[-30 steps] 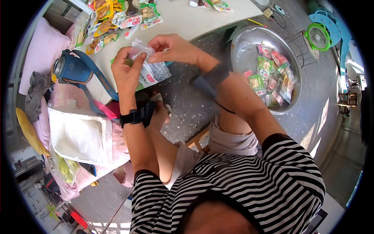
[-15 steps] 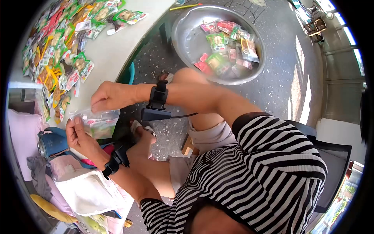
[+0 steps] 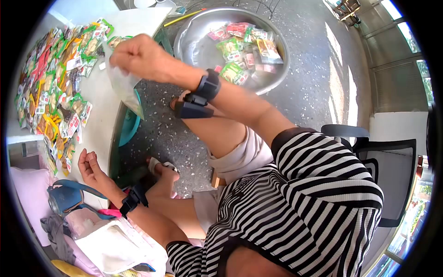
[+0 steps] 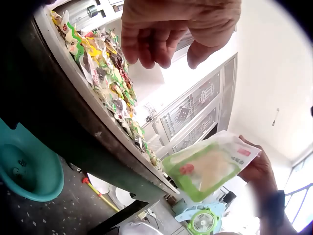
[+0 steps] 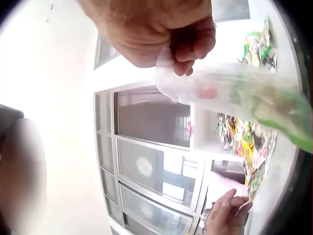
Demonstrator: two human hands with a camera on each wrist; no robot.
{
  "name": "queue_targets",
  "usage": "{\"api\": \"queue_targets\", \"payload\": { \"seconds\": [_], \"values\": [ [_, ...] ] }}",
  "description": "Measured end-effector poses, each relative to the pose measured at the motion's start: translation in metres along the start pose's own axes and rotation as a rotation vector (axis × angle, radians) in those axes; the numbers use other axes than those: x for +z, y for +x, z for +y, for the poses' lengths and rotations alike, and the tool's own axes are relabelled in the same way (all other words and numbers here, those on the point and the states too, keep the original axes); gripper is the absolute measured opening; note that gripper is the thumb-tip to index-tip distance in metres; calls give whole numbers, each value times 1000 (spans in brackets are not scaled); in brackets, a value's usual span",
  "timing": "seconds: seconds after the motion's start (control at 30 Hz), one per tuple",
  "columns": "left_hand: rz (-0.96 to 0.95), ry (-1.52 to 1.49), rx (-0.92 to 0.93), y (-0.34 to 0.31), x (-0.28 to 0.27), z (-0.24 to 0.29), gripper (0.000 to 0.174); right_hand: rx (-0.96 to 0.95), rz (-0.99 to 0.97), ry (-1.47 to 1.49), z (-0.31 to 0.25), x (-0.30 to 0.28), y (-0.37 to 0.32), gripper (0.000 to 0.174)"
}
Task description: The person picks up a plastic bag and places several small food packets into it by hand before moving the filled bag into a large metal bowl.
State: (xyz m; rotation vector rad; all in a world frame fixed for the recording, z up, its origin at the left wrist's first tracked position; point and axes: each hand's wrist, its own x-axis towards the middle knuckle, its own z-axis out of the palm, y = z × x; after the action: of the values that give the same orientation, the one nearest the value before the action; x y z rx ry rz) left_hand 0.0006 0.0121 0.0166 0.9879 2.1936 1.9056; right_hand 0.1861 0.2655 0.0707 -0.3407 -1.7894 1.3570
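My right hand [image 3: 143,57], raised over the table edge, pinches a clear plastic bag [image 3: 123,87] by its top end. The bag hangs down at a slant; in the left wrist view the bag [image 4: 208,169] shows a green border, a pale middle and a small red label. My left hand [image 3: 94,171] is apart from it near the front of the table, fingers loosely bent and holding nothing. A wide heap of small colourful food packets [image 3: 57,87] covers the left part of the white table [image 3: 99,117].
On the floor beyond my right arm stands a big metal basin [image 3: 189,44] with several packets [image 3: 230,46] inside. A teal basin [image 3: 130,124] sits below the table edge. Near my left arm are a blue bottle [image 3: 67,201] and a white foam box [image 3: 108,247].
My left hand has let go of the bag. With the bag in its fingers, my right hand has swung up and away toward the far side, and the view has turned toward the packet heap.
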Motion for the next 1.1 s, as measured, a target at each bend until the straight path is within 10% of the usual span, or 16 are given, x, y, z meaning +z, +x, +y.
{"api": "queue_targets", "payload": {
  "seconds": [0.3, 0.43, 0.53, 0.73, 0.83, 1.1],
  "values": [
    [-85, 93, 15, -1, 4, -13, 30, 105, 510, 74, 67, -279, -77, 19],
    [-120, 75, 6, -3, 11, -15, 30, 826, 788, 30, 156, -394, -231, 16],
    [-168, 87, 7, -2, 18, -25, 29, 1017, 580, -317, 195, -367, -326, 14],
    [-247, 98, -18, -4, 21, -43, 29, 1143, 120, 471, 213, -267, -337, 10],
    [-225, 101, -15, -6, 18, -30, 29, 1242, 210, -30, 153, -224, -258, 21],
    [-105, 97, 1, -34, -16, 37, 25, 705, 12, 70, 65, -142, -136, 20]
  ]
}}
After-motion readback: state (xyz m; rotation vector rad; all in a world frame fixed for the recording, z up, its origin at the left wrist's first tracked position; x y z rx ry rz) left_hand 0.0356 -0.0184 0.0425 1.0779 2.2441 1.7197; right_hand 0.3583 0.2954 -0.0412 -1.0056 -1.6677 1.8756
